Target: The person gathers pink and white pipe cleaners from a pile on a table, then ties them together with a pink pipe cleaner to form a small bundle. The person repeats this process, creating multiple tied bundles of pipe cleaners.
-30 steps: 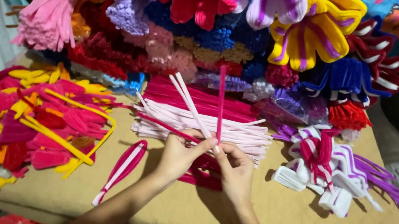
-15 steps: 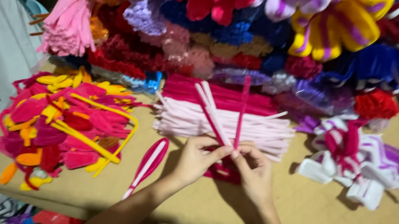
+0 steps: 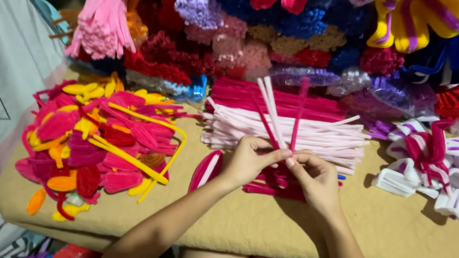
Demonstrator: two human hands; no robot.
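Pipe cleaners, pink and white fuzzy wire stems (image 3: 274, 114), pinched at their near ends between both my hands.

My left hand (image 3: 249, 162) and right hand (image 3: 312, 176) meet fingertip to fingertip at the middle of the tan padded board (image 3: 406, 237), fingers closed on the stems' lower ends; the stems fan up and away over the flat pile of pale pink and magenta stems (image 3: 283, 132). I judge them very light, bendable and grippy with fuzz, holding any kink, so best taken near the ends being joined. A heap of pink, red and yellow petal loops (image 3: 101, 147) lies left; white and purple striped loops (image 3: 445, 171) lie right.
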